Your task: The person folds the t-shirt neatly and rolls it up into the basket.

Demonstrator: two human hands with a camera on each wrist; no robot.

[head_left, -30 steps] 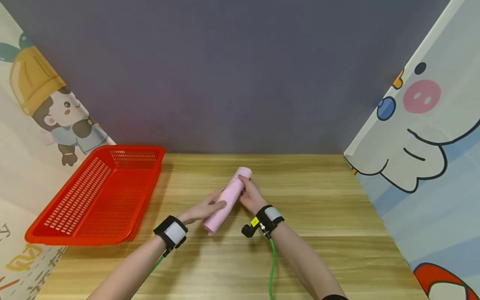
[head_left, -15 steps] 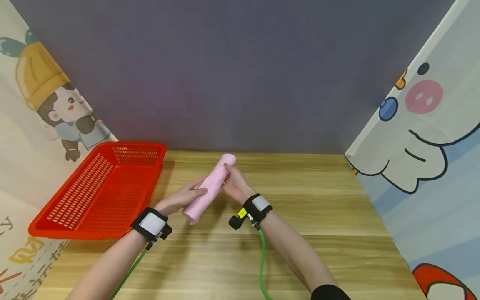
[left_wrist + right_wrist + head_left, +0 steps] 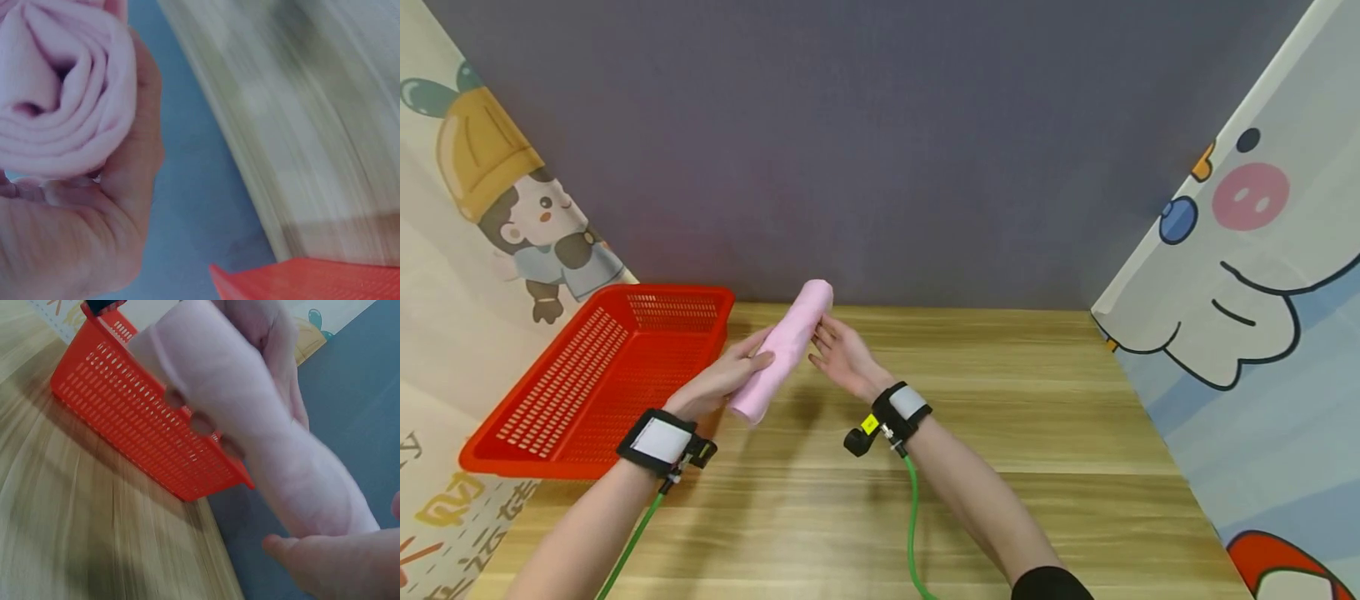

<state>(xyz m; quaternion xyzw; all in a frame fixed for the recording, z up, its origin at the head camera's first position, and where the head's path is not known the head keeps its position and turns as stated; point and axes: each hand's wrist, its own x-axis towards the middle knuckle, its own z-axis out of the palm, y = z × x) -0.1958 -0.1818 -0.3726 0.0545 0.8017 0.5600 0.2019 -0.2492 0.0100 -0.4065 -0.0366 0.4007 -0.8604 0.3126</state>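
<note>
A pink rolled-up towel [image 3: 786,348] is held in the air, tilted, in front of me. My left hand [image 3: 721,381] grips its lower half, the thumb across the top. In the right wrist view, the left fingertips [image 3: 203,423] curl round the towel's underside. My right hand [image 3: 847,357] has loosely extended fingers at the towel's upper end; in the right wrist view that hand [image 3: 340,559] lies against or very close to the end. Spiral layers of the towel [image 3: 69,94] show end-on in the left wrist view, with the left hand [image 3: 125,206] around it.
A red perforated basket [image 3: 711,350] stands on the left of the wooden table [image 3: 985,400], just beside my left hand. A dark grey panel [image 3: 880,150] rises behind the table. Printed cartoon sheets [image 3: 1247,292] flank both sides. Green cables [image 3: 912,517] trail from the wrists.
Both hands and the towel have moved left and away from me, toward the basket's side. The right hand's fingers have loosened from gripping the towel; the left hand keeps its hold.
</note>
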